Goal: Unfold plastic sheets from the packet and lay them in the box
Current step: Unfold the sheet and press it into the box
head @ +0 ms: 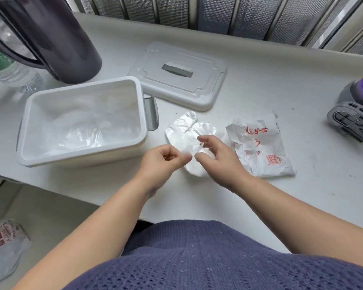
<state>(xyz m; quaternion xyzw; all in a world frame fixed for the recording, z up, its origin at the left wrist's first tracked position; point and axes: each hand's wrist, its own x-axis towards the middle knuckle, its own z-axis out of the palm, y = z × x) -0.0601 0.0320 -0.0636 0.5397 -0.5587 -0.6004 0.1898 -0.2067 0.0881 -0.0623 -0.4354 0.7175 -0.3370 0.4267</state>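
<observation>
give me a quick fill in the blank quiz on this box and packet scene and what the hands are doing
1. The white rectangular plastic box has its flat slotted lid taken ____.
2. The crumpled white packet carries print in ____.
3. The folded clear plastic sheet is pinched by ____ hands, the left hand and the right hand.
4. The packet lies to the ____ of the right hand.

Missing words: off, red, both, right.
</observation>
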